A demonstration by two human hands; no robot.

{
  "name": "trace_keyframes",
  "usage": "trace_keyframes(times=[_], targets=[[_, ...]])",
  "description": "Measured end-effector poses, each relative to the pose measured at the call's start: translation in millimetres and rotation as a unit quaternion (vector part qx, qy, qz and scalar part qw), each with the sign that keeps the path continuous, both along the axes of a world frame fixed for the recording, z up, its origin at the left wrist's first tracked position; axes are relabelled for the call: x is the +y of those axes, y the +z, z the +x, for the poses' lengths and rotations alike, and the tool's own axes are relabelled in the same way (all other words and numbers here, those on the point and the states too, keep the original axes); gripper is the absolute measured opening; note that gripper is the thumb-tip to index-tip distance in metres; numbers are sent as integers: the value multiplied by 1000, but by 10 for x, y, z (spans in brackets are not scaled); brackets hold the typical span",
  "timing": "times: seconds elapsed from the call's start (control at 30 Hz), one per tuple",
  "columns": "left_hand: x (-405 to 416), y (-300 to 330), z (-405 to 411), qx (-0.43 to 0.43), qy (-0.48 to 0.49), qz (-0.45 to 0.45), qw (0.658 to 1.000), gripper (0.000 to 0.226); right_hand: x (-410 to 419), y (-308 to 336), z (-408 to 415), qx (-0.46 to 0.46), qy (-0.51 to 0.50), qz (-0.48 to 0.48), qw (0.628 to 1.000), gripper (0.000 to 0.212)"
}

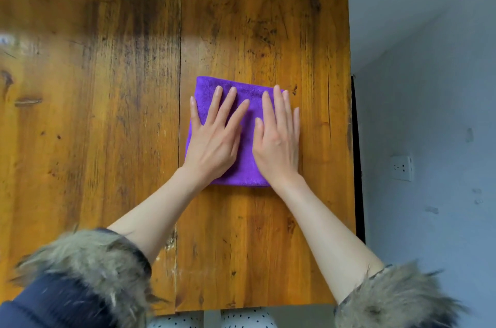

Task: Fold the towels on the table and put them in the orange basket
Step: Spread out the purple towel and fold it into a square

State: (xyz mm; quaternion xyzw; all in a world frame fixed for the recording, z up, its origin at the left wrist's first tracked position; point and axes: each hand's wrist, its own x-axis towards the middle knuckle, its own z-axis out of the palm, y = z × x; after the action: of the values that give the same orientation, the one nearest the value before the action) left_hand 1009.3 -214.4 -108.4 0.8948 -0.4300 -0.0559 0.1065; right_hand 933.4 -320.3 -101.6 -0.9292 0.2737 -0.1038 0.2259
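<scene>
A purple towel, folded into a small rectangle, lies on the wooden table right of its middle. My left hand presses flat on the towel's left half, fingers straight and spread. Beside it, my right hand lies flat on the right half with fingers straight and close together. The two hands almost touch at the thumbs. No orange basket is in view.
The table's right edge runs close to the towel, with a grey wall and a white power socket beyond it. The near table edge lies just above my fur-trimmed sleeves. Bare wood spreads to the left and far side.
</scene>
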Motion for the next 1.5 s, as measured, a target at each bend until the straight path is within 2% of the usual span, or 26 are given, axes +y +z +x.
trace_keyframes(times=[0.1,0.33,0.4,0.47,0.53,0.6,0.7,0.77,0.87,0.97,1.07,1.2,1.37,1.5], targets=[[122,-3,18,8,38,-29,999,49,-20,-167,-16,38,28,-21,999,55],[244,-115,29,28,35,14,999,53,-86,-315,-70,53,44,-5,998,59],[259,-86,36,58,33,-5,998,52,-87,-289,-72,57,45,0,997,59],[308,-32,47,111,40,-64,991,51,-70,-215,-131,33,36,23,999,57],[399,28,82,158,72,-140,975,52,-31,-76,-226,-21,-29,74,997,53],[505,92,125,178,143,-186,956,48,-8,99,-298,-45,-139,147,978,45],[554,216,224,240,260,-188,916,38,-117,206,-284,48,-258,260,929,35],[514,289,293,301,294,-153,894,37,-196,206,-238,107,-254,288,917,33],[445,339,370,350,296,-96,884,36,-200,205,-152,150,-236,306,910,34],[418,308,397,397,330,-88,852,37,-183,120,-106,150,-271,345,886,34],[411,303,378,406,344,-81,843,38,-184,121,-62,147,-288,399,858,33],[419,384,287,450,366,-125,805,31,-261,198,-19,141,-280,474,823,24],[584,525,184,553,398,-181,710,29,-283,325,-11,140,-194,493,836,13],[862,674,39,561,417,-202,686,28,-203,545,-34,156,-124,549,812,27]])
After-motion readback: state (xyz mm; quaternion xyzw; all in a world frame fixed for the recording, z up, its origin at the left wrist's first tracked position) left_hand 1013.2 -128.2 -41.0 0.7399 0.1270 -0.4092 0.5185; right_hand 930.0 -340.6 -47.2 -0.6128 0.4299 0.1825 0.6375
